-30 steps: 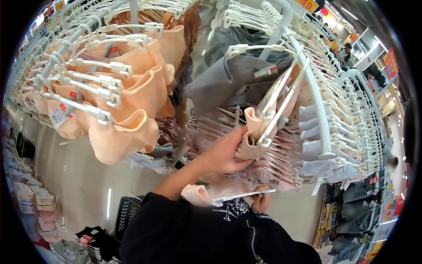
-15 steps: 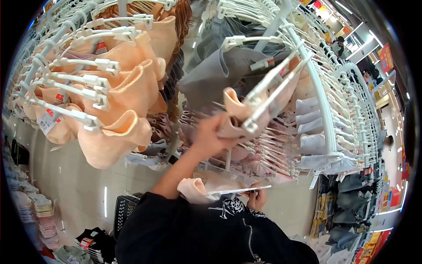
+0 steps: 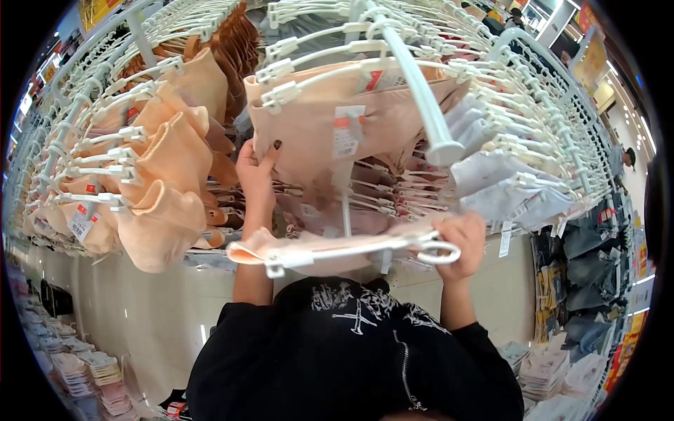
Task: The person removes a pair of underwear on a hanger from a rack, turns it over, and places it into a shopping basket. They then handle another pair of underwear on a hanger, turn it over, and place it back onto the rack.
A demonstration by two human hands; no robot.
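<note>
My left hand grips the left edge of a dusty-pink garment, thumb in front and fingers behind. That garment hangs from a white clip hanger at the rail arm, with a white-and-red tag on its front. Lower down and closer to my body, my right hand is closed around the hook end of another white clip hanger. A pale peach garment is clipped to it, held roughly level across my chest and partly blurred.
Peach garments hang on the left rack. White garments hang to the right, and pink ones on a lower rail behind my hands. The rail arm's capped end points toward me. Folded clothes lie in stacks at lower right.
The pink garment that my left hand held tilted in the air now hangs at the rail arm, in front of the grey ones. My right hand has risen and moved right with its hanger.
</note>
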